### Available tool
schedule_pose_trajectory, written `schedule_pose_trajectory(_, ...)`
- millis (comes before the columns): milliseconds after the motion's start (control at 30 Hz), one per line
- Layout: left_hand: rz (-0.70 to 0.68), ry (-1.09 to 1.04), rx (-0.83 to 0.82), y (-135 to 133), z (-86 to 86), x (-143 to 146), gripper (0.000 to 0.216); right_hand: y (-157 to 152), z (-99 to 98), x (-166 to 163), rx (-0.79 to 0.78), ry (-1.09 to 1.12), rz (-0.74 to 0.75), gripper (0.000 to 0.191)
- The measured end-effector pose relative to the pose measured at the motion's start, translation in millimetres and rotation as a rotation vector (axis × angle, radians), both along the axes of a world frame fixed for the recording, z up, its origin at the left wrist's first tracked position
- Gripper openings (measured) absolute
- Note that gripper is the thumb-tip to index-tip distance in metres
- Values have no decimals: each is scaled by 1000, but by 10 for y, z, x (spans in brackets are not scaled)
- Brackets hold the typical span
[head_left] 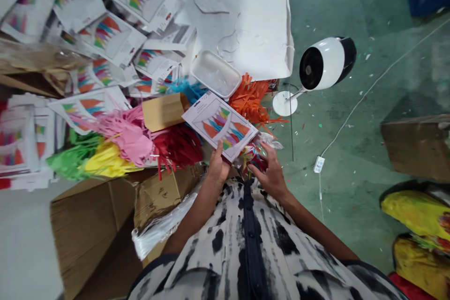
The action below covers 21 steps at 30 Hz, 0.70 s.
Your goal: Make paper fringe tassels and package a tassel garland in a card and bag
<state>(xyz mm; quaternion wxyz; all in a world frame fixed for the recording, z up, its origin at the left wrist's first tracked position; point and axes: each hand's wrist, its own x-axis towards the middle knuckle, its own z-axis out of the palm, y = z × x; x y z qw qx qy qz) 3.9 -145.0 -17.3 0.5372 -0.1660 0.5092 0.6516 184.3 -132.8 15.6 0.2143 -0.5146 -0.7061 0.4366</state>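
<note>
My left hand is closed on the lower edge of a white printed card with a picture of a colourful tassel garland, thumb on its face. Close beside it, my right hand curls around a small multicoloured bundle with whitish wrapping, partly hidden by the card and fingers. Beyond the card lie orange paper tassels and a white plastic tray. To the left are dark red tassels, a brown cardboard piece, pink tassels, yellow tassels and green tassels.
Several packaged garland cards are heaped at upper left. An open cardboard box stands at lower left. On the green floor are a white and black fan, a power strip with its cord, another box and yellow bags.
</note>
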Motion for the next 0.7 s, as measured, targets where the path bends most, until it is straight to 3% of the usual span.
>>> schedule_pose_trajectory(67, -7, -17, 28, 17, 6, 28, 46, -56, 51, 24, 1, -54, -25, 55)
schedule_pose_trajectory(167, -44, -45, 53, 21, 18, 110, 46, -70, 43, -58, -1, -163, -27, 46)
schedule_pose_trajectory(333, -109, -137, 29, -35, 79, 354, 31, 127, -205, -257, 35, -205, -117, 23)
schedule_pose_trajectory(433, -143, -178, 22, -98, 113, 445, 35, 185, -361, -266, 25, -184, -155, 17)
schedule_pose_trajectory(567, -171, -248, 58, -123, 88, 301, 44, 75, -416, -126, 18, -159, -152, 17)
schedule_pose_trajectory(700, -104, -212, 39, -50, 12, 88, 44, -38, -387, -36, -24, -142, -93, 12)
